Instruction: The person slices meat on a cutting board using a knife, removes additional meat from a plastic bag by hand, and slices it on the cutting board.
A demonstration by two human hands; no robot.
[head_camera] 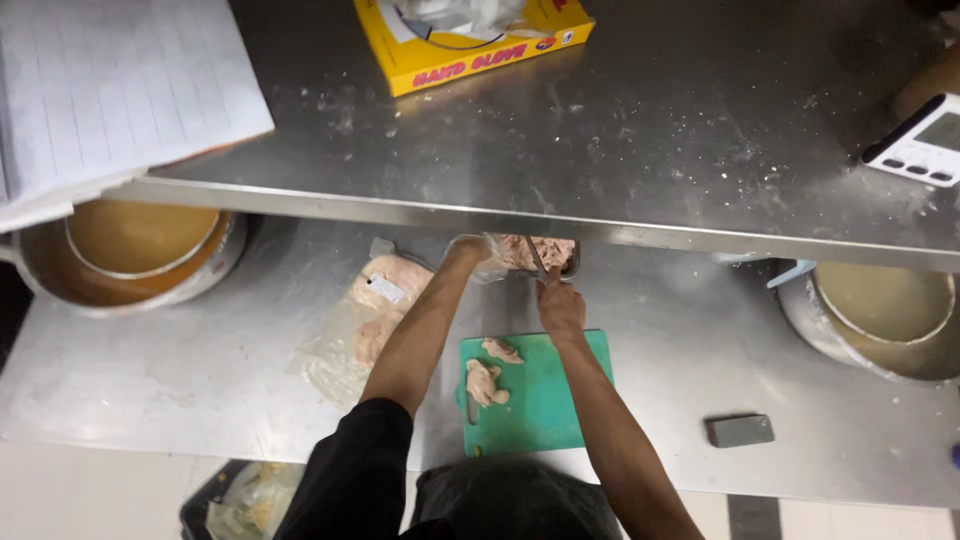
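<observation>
My left hand (468,250), in a clear plastic glove, reaches into a metal tray of raw pink meat (545,253) partly hidden under the shelf edge; what it grips is not clear. My right hand (560,303) holds a knife (537,260) whose blade points up toward that tray. Below my hands lies a green cutting board (545,400) with two pieces of raw chicken (486,382) on its left part.
A plastic bag of raw chicken (365,315) lies left of the board. Large pots of brown liquid stand at left (130,250) and right (885,315). A grey sharpening stone (740,430) lies at right. On the upper shelf (600,130) sit a yellow glove box (470,35), papers (100,90) and a timer (920,145).
</observation>
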